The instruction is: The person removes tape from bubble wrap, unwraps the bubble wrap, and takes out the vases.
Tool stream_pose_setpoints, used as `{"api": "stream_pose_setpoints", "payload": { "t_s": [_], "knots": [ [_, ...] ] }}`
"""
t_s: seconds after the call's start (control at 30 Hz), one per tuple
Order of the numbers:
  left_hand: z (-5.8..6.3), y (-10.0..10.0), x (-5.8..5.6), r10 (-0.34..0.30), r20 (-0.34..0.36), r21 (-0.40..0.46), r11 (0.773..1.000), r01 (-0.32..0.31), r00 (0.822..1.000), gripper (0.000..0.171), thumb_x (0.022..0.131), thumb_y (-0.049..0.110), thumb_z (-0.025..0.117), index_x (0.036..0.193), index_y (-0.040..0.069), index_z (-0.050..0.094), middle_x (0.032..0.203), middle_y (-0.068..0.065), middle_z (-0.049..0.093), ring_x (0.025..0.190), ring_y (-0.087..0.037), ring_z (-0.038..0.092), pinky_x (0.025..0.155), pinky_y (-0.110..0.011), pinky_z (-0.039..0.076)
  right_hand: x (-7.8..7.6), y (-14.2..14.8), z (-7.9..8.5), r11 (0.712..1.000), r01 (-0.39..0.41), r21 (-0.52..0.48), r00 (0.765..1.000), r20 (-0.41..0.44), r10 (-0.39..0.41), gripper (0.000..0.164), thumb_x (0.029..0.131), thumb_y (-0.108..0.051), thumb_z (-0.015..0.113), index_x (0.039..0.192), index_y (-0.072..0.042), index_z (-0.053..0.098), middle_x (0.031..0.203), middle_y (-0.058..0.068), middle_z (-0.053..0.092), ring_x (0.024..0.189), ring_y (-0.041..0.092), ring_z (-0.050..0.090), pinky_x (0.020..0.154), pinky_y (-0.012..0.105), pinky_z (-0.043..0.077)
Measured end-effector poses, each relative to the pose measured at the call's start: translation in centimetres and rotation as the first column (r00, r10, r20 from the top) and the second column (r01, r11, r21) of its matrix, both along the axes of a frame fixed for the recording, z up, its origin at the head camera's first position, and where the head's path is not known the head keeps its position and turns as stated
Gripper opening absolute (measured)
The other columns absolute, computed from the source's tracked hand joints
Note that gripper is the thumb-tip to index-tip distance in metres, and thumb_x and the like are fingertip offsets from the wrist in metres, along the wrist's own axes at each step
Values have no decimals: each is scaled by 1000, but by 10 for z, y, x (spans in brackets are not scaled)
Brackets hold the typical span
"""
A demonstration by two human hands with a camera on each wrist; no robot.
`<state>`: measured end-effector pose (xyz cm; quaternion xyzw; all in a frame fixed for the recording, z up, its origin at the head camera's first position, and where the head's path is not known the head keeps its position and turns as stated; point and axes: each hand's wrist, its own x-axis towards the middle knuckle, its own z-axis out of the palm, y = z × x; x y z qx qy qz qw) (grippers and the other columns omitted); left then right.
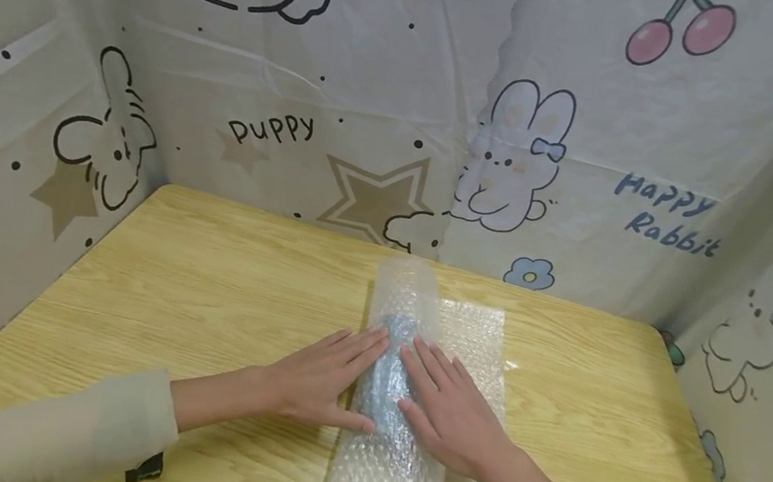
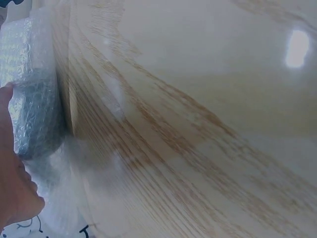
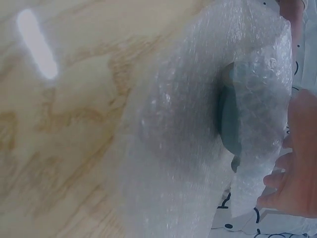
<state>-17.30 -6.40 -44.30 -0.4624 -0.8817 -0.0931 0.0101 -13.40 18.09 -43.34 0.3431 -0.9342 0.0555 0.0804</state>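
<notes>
A blue object (image 1: 389, 380) lies under a layer of clear bubble wrap (image 1: 474, 335) on the table. Its kind is blurred by the wrap; the right wrist view shows a rounded, dark blue-green side (image 3: 229, 121) inside the fold. My left hand (image 1: 327, 375) rests along the bundle's left side, fingers straight and fingertips on the plastic. From the right, my right hand (image 1: 454, 412) lies flat against the bundle with its fingers extended. The wrap's folded-over layer covers the object, while another part of the sheet spreads out flat to the right.
The wood-grain table (image 1: 237, 276) is bordered by a cartoon-printed cloth (image 1: 381, 80) at the back and both sides. Beyond the object, the bubble wrap reaches close to the table's back edge. A small black item (image 1: 144, 470) hangs by the left sleeve.
</notes>
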Motion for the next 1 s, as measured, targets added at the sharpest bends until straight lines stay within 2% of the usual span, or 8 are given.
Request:
{"api": "stream_pose_setpoints", "payload": {
  "t_s": [0.27,0.5,0.8,1.0],
  "knots": [
    [4,8,1,-16,-16,50,999,17,1000,103,81,75,34,146,1,7,152,-15,4,138,-27,7,109,-45,14,1,3,-4,1000,7,-25,1000,6,-7,64,97,-47,31,148,-14,14,152,7,14,136,29,19,105,51,22],
    [5,21,2,2,-26,27,1000,-2,1000,103,80,77,29,146,2,4,152,-14,2,138,-26,3,110,-42,10,3,0,-6,1000,21,-23,999,25,-20,65,97,-47,30,148,-12,12,152,8,14,135,30,21,105,51,23],
    [6,19,2,6,-47,31,1000,-4,999,104,80,76,30,146,-1,7,152,-16,3,138,-27,5,110,-42,11,4,-5,-7,999,34,-8,999,31,-34,65,97,-49,27,148,-11,10,152,8,14,135,30,20,105,51,24],
    [7,15,3,0,-64,33,999,2,998,104,80,76,32,146,-1,8,152,-16,4,138,-27,6,110,-41,11,4,-8,-5,1000,19,6,1000,-5,-19,66,97,-48,28,148,-9,13,151,11,16,134,33,21,104,51,25]
  ]
}}
